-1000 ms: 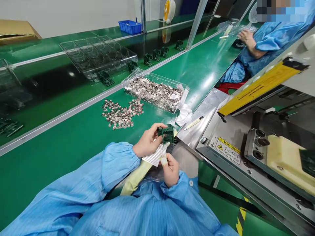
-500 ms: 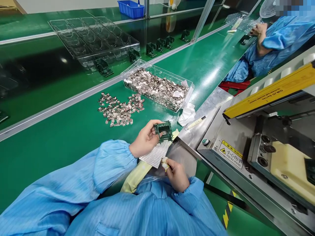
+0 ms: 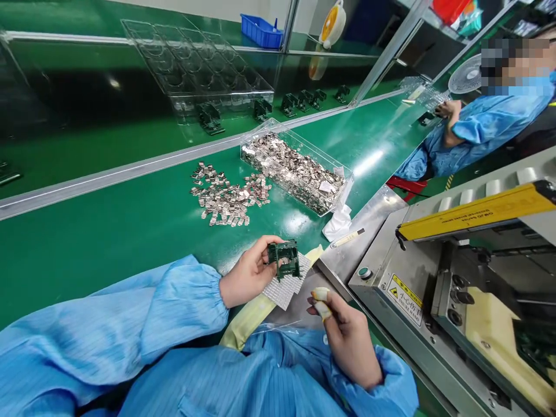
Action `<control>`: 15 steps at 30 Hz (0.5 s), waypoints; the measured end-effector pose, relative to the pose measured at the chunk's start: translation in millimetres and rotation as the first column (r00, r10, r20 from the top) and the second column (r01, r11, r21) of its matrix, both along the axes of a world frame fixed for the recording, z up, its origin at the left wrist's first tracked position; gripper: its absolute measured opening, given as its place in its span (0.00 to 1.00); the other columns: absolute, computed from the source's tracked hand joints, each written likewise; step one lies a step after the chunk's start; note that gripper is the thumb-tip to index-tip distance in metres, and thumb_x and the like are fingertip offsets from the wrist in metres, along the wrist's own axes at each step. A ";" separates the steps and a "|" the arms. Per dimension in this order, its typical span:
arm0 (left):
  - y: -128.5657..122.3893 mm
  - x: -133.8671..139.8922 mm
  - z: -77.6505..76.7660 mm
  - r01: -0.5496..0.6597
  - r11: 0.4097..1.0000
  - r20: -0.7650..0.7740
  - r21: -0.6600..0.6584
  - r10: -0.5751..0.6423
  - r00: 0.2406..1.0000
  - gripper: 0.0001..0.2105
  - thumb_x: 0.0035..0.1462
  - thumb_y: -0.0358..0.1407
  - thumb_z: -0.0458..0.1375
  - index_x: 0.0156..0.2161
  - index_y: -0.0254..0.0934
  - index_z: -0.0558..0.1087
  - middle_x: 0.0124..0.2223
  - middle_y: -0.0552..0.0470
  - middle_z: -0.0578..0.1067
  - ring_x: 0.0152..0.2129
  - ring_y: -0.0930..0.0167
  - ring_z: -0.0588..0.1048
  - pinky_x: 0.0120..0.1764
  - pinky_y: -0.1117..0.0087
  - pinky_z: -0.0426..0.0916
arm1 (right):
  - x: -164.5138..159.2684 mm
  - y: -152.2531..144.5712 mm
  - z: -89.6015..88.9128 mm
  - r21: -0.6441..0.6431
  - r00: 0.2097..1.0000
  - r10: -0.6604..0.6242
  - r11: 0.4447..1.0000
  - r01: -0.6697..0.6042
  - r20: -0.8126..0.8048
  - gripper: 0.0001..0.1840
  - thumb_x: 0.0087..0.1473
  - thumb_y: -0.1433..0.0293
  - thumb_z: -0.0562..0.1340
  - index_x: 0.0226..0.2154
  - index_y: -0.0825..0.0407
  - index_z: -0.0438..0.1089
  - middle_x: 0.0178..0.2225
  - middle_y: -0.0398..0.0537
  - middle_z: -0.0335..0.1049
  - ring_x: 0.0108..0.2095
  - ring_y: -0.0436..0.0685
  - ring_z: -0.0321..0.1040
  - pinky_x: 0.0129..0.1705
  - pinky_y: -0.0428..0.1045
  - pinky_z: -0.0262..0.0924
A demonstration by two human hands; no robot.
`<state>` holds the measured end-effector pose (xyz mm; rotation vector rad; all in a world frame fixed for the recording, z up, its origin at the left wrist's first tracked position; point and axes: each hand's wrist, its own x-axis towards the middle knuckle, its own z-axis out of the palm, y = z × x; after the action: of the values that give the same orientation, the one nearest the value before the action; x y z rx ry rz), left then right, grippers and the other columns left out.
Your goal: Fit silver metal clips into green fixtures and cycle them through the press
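My left hand (image 3: 247, 275) is closed around a dark green plastic frame (image 3: 273, 253) with an opening through its middle. Just under it lies a sheet of small silvery-white pieces in rows (image 3: 282, 293), with a pale yellow strip (image 3: 249, 318) beneath. My right hand (image 3: 351, 333) is to the right of the sheet and apart from it. Its thumb and forefinger wear white and yellow tips and are drawn together. Anything between them is too small to make out.
Small metal clips (image 3: 230, 202) lie heaped beside a clear box (image 3: 343, 200) full of them. A white cloth (image 3: 337, 225), a marked pen-like tool (image 3: 347, 238) and a grey machine (image 3: 382, 269) are on the right. A co-worker in blue (image 3: 490, 127) sits farther along.
My right hand has moved right, away from the sheet's lower edge, and come up into fuller view. The left hand still holds the green frame, slightly turned. The camera view has shifted.
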<state>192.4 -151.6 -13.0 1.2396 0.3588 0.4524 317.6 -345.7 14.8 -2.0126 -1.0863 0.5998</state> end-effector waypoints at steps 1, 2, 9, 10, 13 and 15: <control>-1.1 0.0 -0.7 -0.001 1.000 -0.002 0.004 0.001 1.000 0.16 0.60 0.35 0.58 0.51 0.38 0.61 0.42 0.49 0.73 0.38 0.71 0.74 0.42 0.70 0.70 | -1.3 3.5 5.0 0.045 0.998 -0.015 0.999 0.017 -0.057 0.09 0.59 0.69 0.56 0.39 0.51 0.72 0.34 0.48 0.77 0.32 0.56 0.76 0.35 0.48 0.69; -2.2 -0.2 -1.1 -0.004 1.000 -0.001 0.012 0.004 1.000 0.16 0.60 0.34 0.57 0.52 0.38 0.61 0.42 0.49 0.73 0.39 0.70 0.74 0.42 0.70 0.70 | -2.9 8.2 8.9 0.091 0.993 -0.030 0.995 0.040 -0.113 0.09 0.60 0.69 0.57 0.39 0.51 0.72 0.35 0.49 0.76 0.32 0.56 0.75 0.35 0.49 0.70; -7.7 -3.1 1.8 -0.055 0.995 0.022 0.088 0.053 0.998 0.15 0.60 0.31 0.56 0.52 0.39 0.62 0.45 0.48 0.74 0.42 0.69 0.75 0.44 0.68 0.71 | -18.9 55.2 4.2 0.348 0.979 -0.149 0.918 0.188 -0.137 0.05 0.53 0.70 0.63 0.34 0.49 0.75 0.52 0.52 0.68 0.56 0.63 0.62 0.60 0.60 0.54; -8.3 -3.4 2.4 -0.061 0.993 0.032 0.100 0.058 0.998 0.15 0.60 0.31 0.56 0.52 0.39 0.62 0.45 0.48 0.74 0.42 0.69 0.75 0.45 0.68 0.71 | -21.8 60.7 1.1 0.356 0.977 -0.161 0.913 0.201 -0.139 0.06 0.52 0.71 0.63 0.34 0.49 0.75 0.55 0.52 0.67 0.58 0.64 0.60 0.62 0.62 0.51; -10.8 -4.2 3.3 -0.066 0.989 0.048 0.132 0.061 0.997 0.16 0.60 0.30 0.55 0.53 0.39 0.62 0.48 0.47 0.74 0.45 0.69 0.75 0.49 0.67 0.71 | -30.7 73.1 -5.7 0.362 0.969 -0.212 0.900 0.244 -0.128 0.07 0.50 0.72 0.62 0.34 0.49 0.75 0.57 0.53 0.64 0.61 0.64 0.56 0.63 0.63 0.48; -12.9 -5.0 2.8 -0.073 0.988 0.046 0.139 0.067 0.997 0.16 0.60 0.30 0.54 0.53 0.39 0.62 0.49 0.46 0.74 0.47 0.68 0.75 0.50 0.67 0.71 | -35.8 78.3 -7.3 0.372 0.966 -0.248 0.891 0.259 -0.078 0.08 0.50 0.72 0.61 0.34 0.49 0.75 0.57 0.53 0.64 0.60 0.64 0.57 0.63 0.62 0.48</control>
<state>187.3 -164.5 -10.1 1.3551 0.3407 0.5712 281.8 -267.4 7.5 -1.7573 -0.8277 0.2545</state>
